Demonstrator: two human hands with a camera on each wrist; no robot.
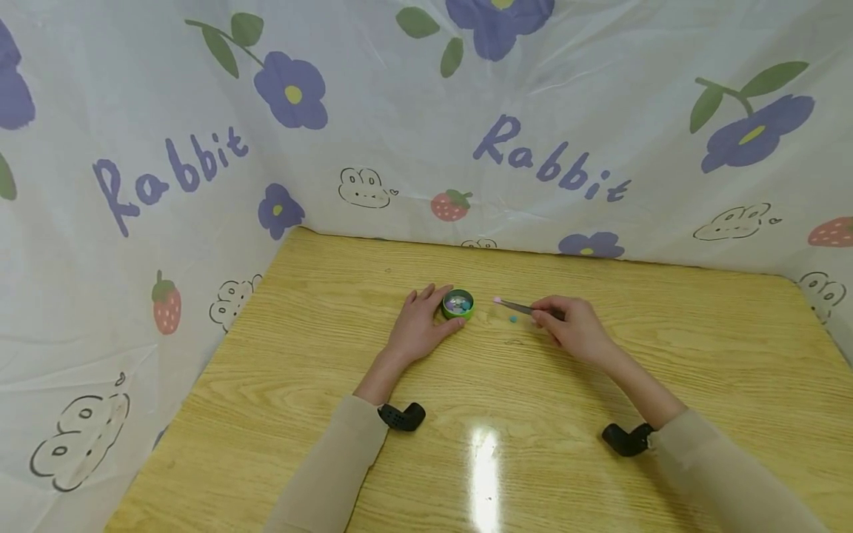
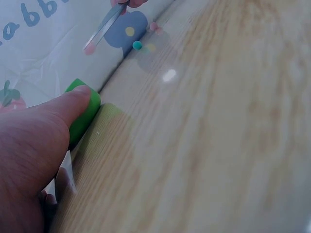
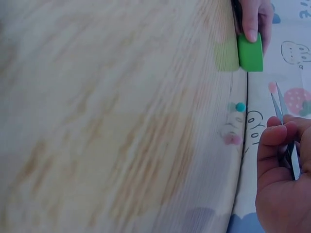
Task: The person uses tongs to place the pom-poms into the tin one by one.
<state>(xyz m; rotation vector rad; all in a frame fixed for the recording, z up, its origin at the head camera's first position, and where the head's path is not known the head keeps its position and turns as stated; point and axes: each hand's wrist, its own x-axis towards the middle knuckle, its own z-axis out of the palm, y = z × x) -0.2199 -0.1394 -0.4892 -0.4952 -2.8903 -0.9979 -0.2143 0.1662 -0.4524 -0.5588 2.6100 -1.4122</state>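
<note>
My left hand [image 1: 420, 326] holds a small round green container [image 1: 449, 317] between thumb and fingers. Inside it lie several small beads [image 1: 458, 304], bluish and pale purple. To the right of the container, my right hand [image 1: 580, 329] pinches a pair of metal tweezers [image 1: 520, 306]. A pink bead [image 1: 497, 300] is at the tweezer tips, raised above the table in the right wrist view. Below the tweezers, a teal bead [image 1: 513, 319] lies on the tabletop; the left wrist view shows this teal bead [image 2: 137, 45] too.
The wood-grain table [image 1: 300, 333] is glossy and reflects light. A white printed sheet [image 1: 400, 133] hangs behind and beside it. Pinkish spots [image 3: 232, 139] show on the tabletop in the right wrist view; I cannot tell whether they are beads or reflections.
</note>
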